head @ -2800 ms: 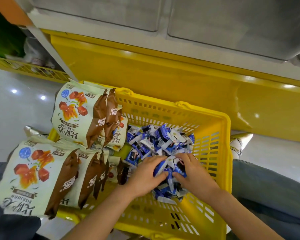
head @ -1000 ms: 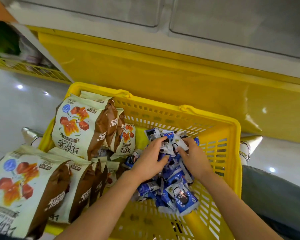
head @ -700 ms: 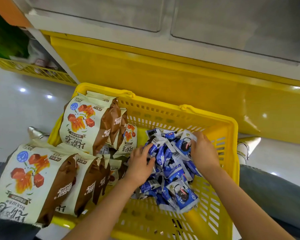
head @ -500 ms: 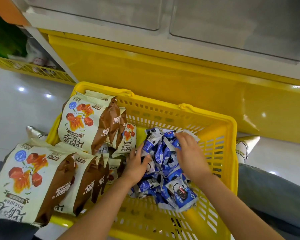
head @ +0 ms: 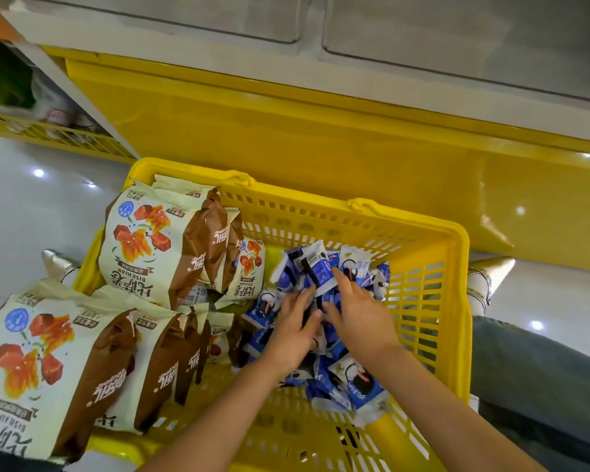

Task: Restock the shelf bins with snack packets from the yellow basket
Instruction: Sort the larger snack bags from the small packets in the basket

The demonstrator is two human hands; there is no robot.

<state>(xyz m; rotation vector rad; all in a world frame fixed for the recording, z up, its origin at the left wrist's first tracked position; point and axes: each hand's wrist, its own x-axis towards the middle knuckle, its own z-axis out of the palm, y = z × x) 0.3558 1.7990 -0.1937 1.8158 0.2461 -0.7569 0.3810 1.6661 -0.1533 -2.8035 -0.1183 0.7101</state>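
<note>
The yellow basket (head: 458, 301) stands on the floor in front of me. Its right half holds a pile of small blue-and-white snack packets (head: 351, 383). Both hands are sunk into that pile, close together. My left hand (head: 292, 335) curls its fingers round several packets. My right hand (head: 360, 320) lies over the pile, index finger and thumb pinching an upright packet (head: 319, 270) against the left fingers. Large cream-and-brown snack bags (head: 157, 240) fill the basket's left half. Clear shelf bins (head: 457, 39) sit above at the top edge.
More large bags (head: 48, 362) hang over the basket's near left corner. A yellow shelf base (head: 321, 131) rises right behind the basket. A low yellow wire shelf (head: 48, 134) is at far left. My shoes (head: 487, 274) flank the basket on the glossy floor.
My hands have drawn together over the middle of the blue packet pile and closed on packets. The right hand came down from the pile's far edge. The view shifted slightly.
</note>
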